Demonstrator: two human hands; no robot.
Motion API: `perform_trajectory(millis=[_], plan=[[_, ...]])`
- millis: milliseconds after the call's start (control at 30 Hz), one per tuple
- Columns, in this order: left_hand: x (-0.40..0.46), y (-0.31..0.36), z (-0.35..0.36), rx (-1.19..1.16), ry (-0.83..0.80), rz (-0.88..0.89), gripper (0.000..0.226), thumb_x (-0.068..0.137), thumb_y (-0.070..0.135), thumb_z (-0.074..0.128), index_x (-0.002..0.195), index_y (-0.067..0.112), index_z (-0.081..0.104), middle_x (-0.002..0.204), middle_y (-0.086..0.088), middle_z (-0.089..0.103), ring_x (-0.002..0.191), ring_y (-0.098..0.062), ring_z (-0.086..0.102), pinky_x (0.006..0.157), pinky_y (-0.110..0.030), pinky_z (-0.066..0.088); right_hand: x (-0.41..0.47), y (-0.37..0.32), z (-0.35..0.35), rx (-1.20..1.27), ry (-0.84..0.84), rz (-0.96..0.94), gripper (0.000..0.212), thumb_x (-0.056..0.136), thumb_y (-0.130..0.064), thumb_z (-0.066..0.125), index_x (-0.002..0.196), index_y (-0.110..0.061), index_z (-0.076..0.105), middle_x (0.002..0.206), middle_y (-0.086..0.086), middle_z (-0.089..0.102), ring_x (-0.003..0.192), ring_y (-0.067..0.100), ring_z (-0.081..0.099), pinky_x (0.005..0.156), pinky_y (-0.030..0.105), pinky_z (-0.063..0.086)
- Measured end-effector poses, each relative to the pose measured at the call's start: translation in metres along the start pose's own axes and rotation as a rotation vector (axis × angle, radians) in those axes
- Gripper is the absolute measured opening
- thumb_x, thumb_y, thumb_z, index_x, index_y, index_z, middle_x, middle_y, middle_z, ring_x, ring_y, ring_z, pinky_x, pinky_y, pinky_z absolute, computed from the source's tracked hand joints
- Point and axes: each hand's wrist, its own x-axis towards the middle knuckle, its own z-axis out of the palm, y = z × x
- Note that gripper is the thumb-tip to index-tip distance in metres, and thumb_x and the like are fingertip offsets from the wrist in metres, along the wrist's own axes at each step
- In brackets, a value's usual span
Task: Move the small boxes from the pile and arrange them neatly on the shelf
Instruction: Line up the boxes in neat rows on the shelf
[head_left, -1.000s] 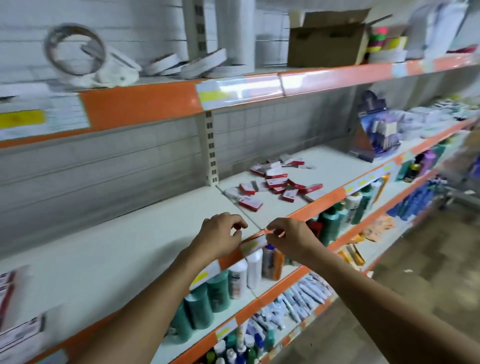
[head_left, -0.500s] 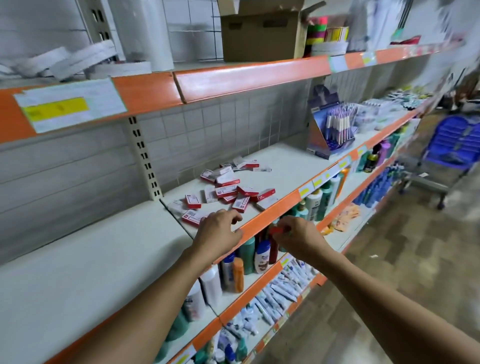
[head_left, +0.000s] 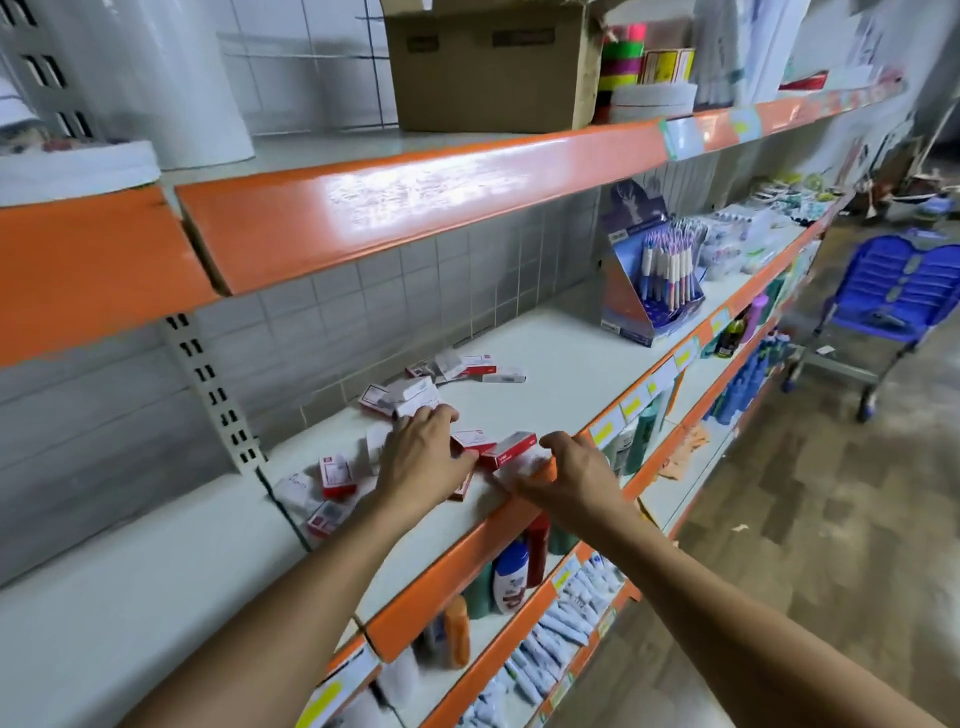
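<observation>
Gathering step: left grip (head_left: 426, 457) spread flat on small boxes (head_left: 470, 441), holding none. Right grip (head_left: 566, 467) curled, contents unclear. Next: pinch nearest box.

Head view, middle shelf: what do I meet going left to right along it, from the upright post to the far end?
Upright post → small red-and-white boxes → left hand → right hand → pen display stand → blurred packaged goods.

Cardboard box (head_left: 491, 67) above, pen display (head_left: 655, 275) (purple) beyond.
</observation>
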Motion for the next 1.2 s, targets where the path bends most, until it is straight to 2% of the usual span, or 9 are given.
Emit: perform_trajectory(millis=[167,333,467,567,700,867,967,1067,1200], plan=[[0.025,-0.004,0.007,0.059,-0.037,0.006,0.061,0.087,0.049,0.062,0.138,0.018,0.048,0.136,-0.006,0.052,0.127,-0.026,0.044,0.104,-0.038,0.038,0.033,-0.004,0.009,-0.082,-0.018,0.038,0.09,0.069,-0.069,0.069,0.14,-0.02,0.042,0.131,0.008,0.049,0.119,0.026,0.045,0.097,0.039,0.045],[0.037,-0.002,0.015,0.136,-0.115,-0.005,0.061,0.086,0.058,0.06,0.134,0.02,0.054,0.133,-0.005,0.051,0.126,-0.025,0.039,0.104,-0.041,0.038,0.059,-0.003,0.013,-0.193,-0.1,-0.038,0.094,0.071,-0.073,0.066,0.145,-0.023,0.036,0.14,0.008,0.046,0.126,0.028,0.042,0.104,0.041,0.037],[0.042,0.003,0.018,0.126,-0.146,-0.068,0.058,0.085,0.063,0.058,0.127,0.022,0.061,0.129,-0.004,0.053,0.125,-0.026,0.038,0.101,-0.039,0.038,0.073,-0.002,0.009,-0.251,-0.186,-0.163,0.09,0.073,-0.072,0.065,0.144,-0.025,0.038,0.138,0.007,0.048,0.124,0.027,0.044,0.101,0.039,0.038],[0.039,0.01,0.017,0.087,-0.122,-0.129,0.053,0.085,0.059,0.062,0.124,0.023,0.064,0.127,-0.004,0.055,0.124,-0.024,0.038,0.096,-0.033,0.033,0.081,0.001,0.009,-0.248,-0.254,-0.252,0.088,0.069,-0.074,0.067,0.138,-0.024,0.045,0.129,0.007,0.048,0.115,0.024,0.045,0.095,0.037,0.043],[0.031,0.024,0.011,0.035,-0.038,-0.142,0.041,0.087,0.042,0.067,0.121,0.02,0.068,0.123,-0.002,0.063,0.121,-0.02,0.046,0.091,-0.026,0.024,0.09,0.007,0.01,-0.097,-0.316,-0.316,0.081,0.066,-0.062,0.077,0.131,-0.021,0.051,0.12,0.006,0.05,0.112,0.023,0.049,0.093,0.034,0.047],[0.015,0.03,0.008,0.031,0.071,-0.225,0.05,0.084,0.045,0.072,0.129,0.025,0.063,0.128,-0.001,0.062,0.119,-0.019,0.05,0.083,-0.023,0.026,0.1,0.014,0.007,-0.032,-0.4,-0.419,0.078,0.058,-0.063,0.081,0.124,-0.028,0.058,0.112,-0.001,0.045,0.113,0.018,0.043,0.094,0.029,0.045],[0.005,0.03,0.006,0.003,0.1,-0.278,0.052,0.082,0.043,0.075,0.129,0.024,0.063,0.127,0.0,0.063,0.118,-0.019,0.053,0.089,-0.024,0.031,0.106,0.013,0.005,-0.017,-0.428,-0.464,0.072,0.055,-0.06,0.084,0.115,-0.029,0.06,0.11,-0.002,0.044,0.109,0.017,0.043,0.093,0.029,0.046],[-0.006,0.026,0.005,-0.021,0.134,-0.361,0.053,0.079,0.045,0.077,0.127,0.026,0.064,0.115,-0.002,0.064,0.112,-0.021,0.055,0.093,-0.034,0.044,0.112,0.01,0.002,-0.015,-0.415,-0.516,0.068,0.055,-0.059,0.085,0.106,-0.023,0.057,0.106,0.0,0.05,0.097,0.016,0.049,0.08,0.027,0.045],[-0.022,0.024,0.001,-0.051,0.176,-0.431,0.052,0.079,0.041,0.078,0.125,0.022,0.065,0.117,-0.007,0.065,0.115,-0.024,0.055,0.092,-0.031,0.041,0.119,0.004,-0.002,0.035,-0.427,-0.503,0.06,0.064,-0.058,0.082,0.103,-0.023,0.053,0.092,-0.005,0.058,0.077,0.009,0.053,0.056,0.019,0.038]])
